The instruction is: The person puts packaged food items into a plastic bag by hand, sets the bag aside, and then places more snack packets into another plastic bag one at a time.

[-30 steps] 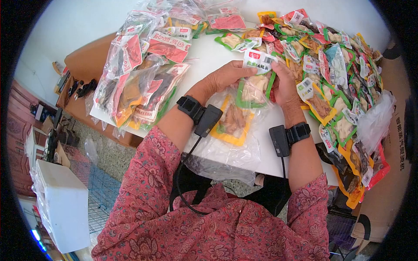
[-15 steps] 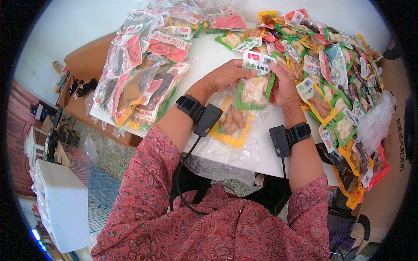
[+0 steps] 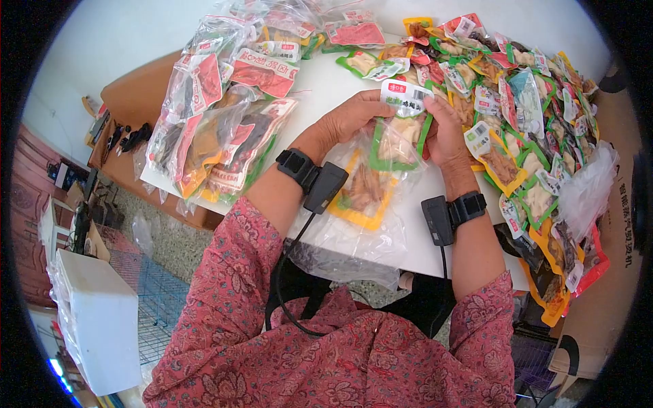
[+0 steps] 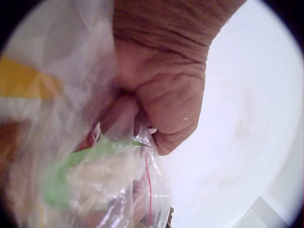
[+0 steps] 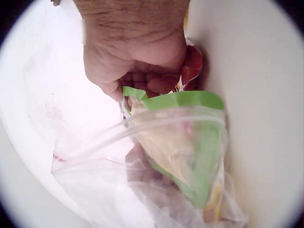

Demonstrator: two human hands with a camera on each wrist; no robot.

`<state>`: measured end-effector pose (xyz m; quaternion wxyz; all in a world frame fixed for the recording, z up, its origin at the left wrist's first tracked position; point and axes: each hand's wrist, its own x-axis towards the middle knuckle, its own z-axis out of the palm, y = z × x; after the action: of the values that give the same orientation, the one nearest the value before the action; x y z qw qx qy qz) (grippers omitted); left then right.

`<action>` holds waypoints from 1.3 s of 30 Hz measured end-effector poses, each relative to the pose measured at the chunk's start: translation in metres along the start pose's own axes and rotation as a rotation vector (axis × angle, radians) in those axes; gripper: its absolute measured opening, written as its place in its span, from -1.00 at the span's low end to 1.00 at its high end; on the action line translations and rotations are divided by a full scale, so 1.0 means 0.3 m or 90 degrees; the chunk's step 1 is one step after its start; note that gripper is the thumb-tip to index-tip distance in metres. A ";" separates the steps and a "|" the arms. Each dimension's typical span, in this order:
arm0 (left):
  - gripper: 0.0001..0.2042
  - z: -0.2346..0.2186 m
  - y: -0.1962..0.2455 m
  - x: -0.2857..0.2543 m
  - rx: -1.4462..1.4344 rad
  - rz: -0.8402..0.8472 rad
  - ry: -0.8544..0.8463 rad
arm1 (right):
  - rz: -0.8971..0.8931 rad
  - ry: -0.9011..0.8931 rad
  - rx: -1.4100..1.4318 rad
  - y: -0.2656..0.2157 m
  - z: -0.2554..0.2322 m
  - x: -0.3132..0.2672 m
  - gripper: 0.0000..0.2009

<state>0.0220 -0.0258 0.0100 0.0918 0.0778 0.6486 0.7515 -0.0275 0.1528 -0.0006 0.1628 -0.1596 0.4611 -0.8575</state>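
Both hands hold a green-edged food packet [image 3: 400, 141] with pale pieces inside and a white printed label at its top. My left hand [image 3: 355, 117] grips the label's left side, thumb over the front. On the other side, my right hand [image 3: 445, 132] pinches the upper right edge. The packet's lower part sits behind the film of a clear zip bag [image 5: 104, 190], as the right wrist view shows. A yellow-edged packet [image 3: 367, 194] lies in the same bag on the white table [image 3: 428, 251]. Something red [image 5: 192, 64] shows beside the right palm.
A large heap of loose food packets [image 3: 503, 95] covers the table's right side. Filled clear bags of packets [image 3: 224, 129] lie along the left. A crumpled clear bag [image 3: 588, 194] rests on the heap's near right, beside a cardboard box [image 3: 605, 306].
The green-edged packet has shifted very slightly in the hands, and the left thumb has slid a little left, so more of the label's print shows. The arms stay nearly still.
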 end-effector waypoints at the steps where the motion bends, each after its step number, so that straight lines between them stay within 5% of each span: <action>1: -0.72 -0.002 0.006 -0.005 0.008 -0.004 -0.009 | 0.000 0.000 0.000 0.000 0.003 0.000 -0.90; 9: -0.64 0.012 0.025 -0.016 0.072 -0.028 -0.075 | -0.030 -0.001 0.032 0.008 -0.009 0.012 -0.85; 14: -0.51 0.006 -0.008 0.004 -0.046 -0.033 -0.153 | -0.050 -0.021 0.035 -0.016 0.016 -0.009 -0.83; 24: -0.55 0.001 -0.014 0.006 -0.043 -0.019 -0.174 | -0.052 -0.018 0.049 -0.005 0.002 0.003 -0.82; 34: -0.63 0.008 0.005 0.005 -0.120 0.041 -0.071 | -0.061 -0.062 0.012 -0.003 -0.033 0.016 -0.82; 36: -0.64 0.016 0.016 0.003 -0.137 0.066 -0.014 | -0.124 0.068 -0.150 -0.001 -0.019 0.011 -0.78; 39: -0.65 0.008 -0.015 0.021 -0.048 0.130 0.071 | -0.128 0.045 -0.260 -0.013 -0.004 -0.003 -0.71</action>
<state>0.0165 -0.0214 0.0059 -0.0182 0.0980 0.6130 0.7838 -0.0278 0.1561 0.0020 0.0248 -0.2041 0.6126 -0.7632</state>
